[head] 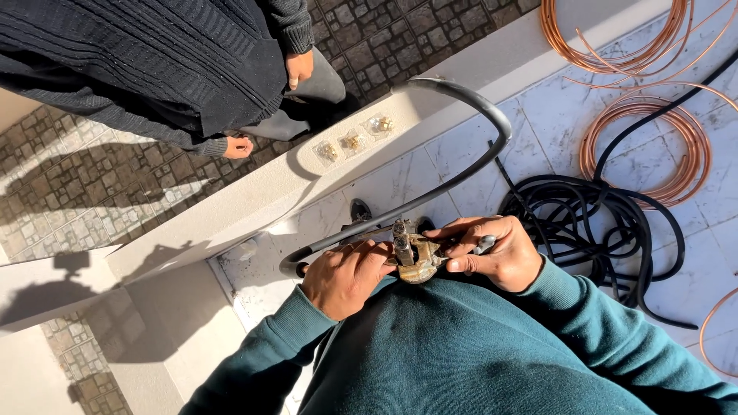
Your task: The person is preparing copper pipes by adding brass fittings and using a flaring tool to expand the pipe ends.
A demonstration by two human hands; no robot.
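My left hand [344, 277] grips a thick black insulated tube [461, 173] that loops up over the white ledge and comes back toward my chest. My right hand [492, 253] is closed around a worn brass-coloured metal clamp tool [415, 257] set on the tube's end, with a grey handle poking out past my fingers. Both hands sit close together just in front of my teal sweater. The tube's end is hidden under the tool and my fingers.
Coils of copper tubing [653, 146] and a tangle of black hose [600, 223] lie on the marble floor at right. Three small bags of brass fittings [352, 141] rest on the white ledge [231, 207]. Another person in a dark sweater [154, 61] stands beyond it.
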